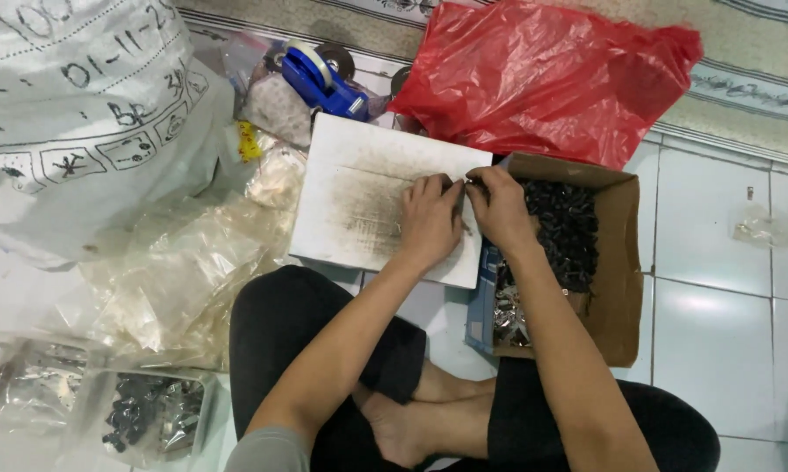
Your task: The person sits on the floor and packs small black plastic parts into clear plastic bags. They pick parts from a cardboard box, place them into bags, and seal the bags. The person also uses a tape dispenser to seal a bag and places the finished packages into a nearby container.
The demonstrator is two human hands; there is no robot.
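Down on the tiled floor, the person sits cross-legged with a white board laid flat just ahead of the knees, serving as a firm little work surface. Both hands meet at its right edge. The left hand is curled, fingertips pinched around something tiny; the right hand pinches in from the other side, the two touching over a small dark part held between them, too small to make out. Right beside the right wrist sits an open cardboard box heaped with small black pieces, close enough to reach without leaning. A red plastic bag and a blue tape dispenser lie beyond the board; clear bags pile up on the left.
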